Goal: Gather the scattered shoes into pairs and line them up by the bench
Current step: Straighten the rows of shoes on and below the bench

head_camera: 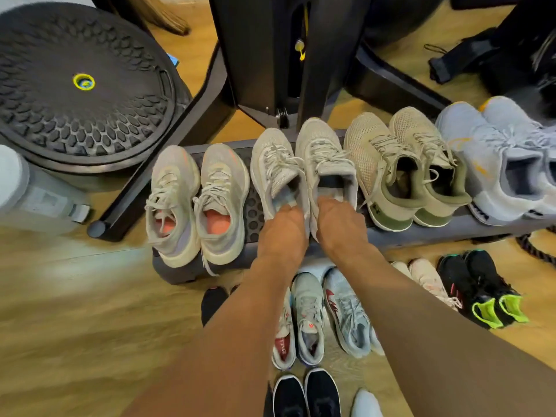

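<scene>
Because each shoe is held by its heel collar, you can steer both toes at once. Your left hand (282, 230) has its fingers hooked inside the opening of the left grey shoe (270, 164), and your right hand (340, 224) does the same with the right grey shoe (322, 152), each gripping the padded rim.

The two sit at the centre of the frame on the low dark counter (252, 212), toes toward the top. They fill the gap between the orange-lined pair (222, 194) at left and the beige pair (376, 164) at right, so I judge you are squaring them into the row.

Their uppers are soft open-weave mesh with loose flat laces and will likely flex under a push. The counter's top is moulded in hexagons and is probably grippy.

A grey-and-red pair (310, 311) and a black pair (304, 395) lie on the wood floor (75, 296) at lower centre.
</scene>
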`<state>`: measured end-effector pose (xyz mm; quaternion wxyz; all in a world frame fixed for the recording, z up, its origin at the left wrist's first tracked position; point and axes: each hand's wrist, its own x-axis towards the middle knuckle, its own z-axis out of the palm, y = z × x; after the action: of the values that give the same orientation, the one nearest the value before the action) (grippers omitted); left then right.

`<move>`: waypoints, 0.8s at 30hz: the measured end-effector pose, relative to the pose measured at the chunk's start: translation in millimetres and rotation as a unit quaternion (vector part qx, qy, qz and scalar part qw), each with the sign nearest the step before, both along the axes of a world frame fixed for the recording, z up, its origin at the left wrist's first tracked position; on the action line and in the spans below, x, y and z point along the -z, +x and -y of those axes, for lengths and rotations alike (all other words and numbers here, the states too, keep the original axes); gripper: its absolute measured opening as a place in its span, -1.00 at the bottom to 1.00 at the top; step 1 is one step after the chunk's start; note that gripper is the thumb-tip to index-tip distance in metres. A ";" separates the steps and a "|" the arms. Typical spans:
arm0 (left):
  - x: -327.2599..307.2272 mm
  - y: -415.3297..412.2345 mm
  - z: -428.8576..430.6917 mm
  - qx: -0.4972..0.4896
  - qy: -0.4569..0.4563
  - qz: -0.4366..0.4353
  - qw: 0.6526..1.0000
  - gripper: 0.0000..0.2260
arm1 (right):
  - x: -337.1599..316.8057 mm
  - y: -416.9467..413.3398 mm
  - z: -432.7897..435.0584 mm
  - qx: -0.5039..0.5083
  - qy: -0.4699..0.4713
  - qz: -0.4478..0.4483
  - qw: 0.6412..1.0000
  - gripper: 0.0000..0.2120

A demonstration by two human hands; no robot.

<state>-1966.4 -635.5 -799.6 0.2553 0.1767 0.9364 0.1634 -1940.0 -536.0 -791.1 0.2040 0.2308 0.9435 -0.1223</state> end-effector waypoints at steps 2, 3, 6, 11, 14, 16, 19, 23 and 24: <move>-1.0 8.4 -1.1 -0.005 0.008 0.000 1.000 -0.77 | -1.2 2.7 -7.9 -0.030 0.009 0.015 0.999 -0.66; -0.9 12.5 -1.0 -0.009 0.008 0.002 1.000 -0.76 | -1.0 5.1 -11.9 -0.043 0.013 0.022 0.999 -0.66; 0.1 14.6 -3.1 -0.023 0.010 0.006 1.000 -0.72 | -0.4 10.3 -18.5 -0.064 0.013 0.033 0.997 -0.65; 3.6 11.8 -2.3 -0.012 -0.002 -0.014 1.000 -0.73 | 5.9 12.8 -13.1 -0.079 0.007 -0.004 0.997 -0.62; 4.1 11.7 -0.1 -0.002 -0.002 -0.027 1.000 -0.73 | 5.6 13.0 -14.6 -0.057 -0.020 -0.014 0.998 -0.61; 5.3 11.0 0.9 -0.008 0.000 -0.026 1.000 -0.73 | 2.8 10.5 -13.7 -0.043 -0.046 -0.011 0.998 -0.62; 2.0 11.0 1.4 -0.008 -0.019 -0.025 0.999 -0.77 | -2.0 8.9 -15.1 -0.046 -0.077 -0.016 0.996 -0.63; -18.9 21.4 -18.0 -0.059 -0.059 -0.105 0.991 -0.74 | -10.7 26.4 -43.2 -0.073 -0.090 -0.100 0.988 -0.66; -24.7 27.0 -30.6 -0.073 -0.030 -0.133 0.988 -0.71 | -14.5 32.4 -57.1 -0.070 -0.074 -0.133 0.986 -0.65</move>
<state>-1939.4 -604.9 -774.9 0.1206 0.1199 0.9770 0.1286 -1907.6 -478.9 -776.6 0.1011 0.1305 0.9643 -0.2071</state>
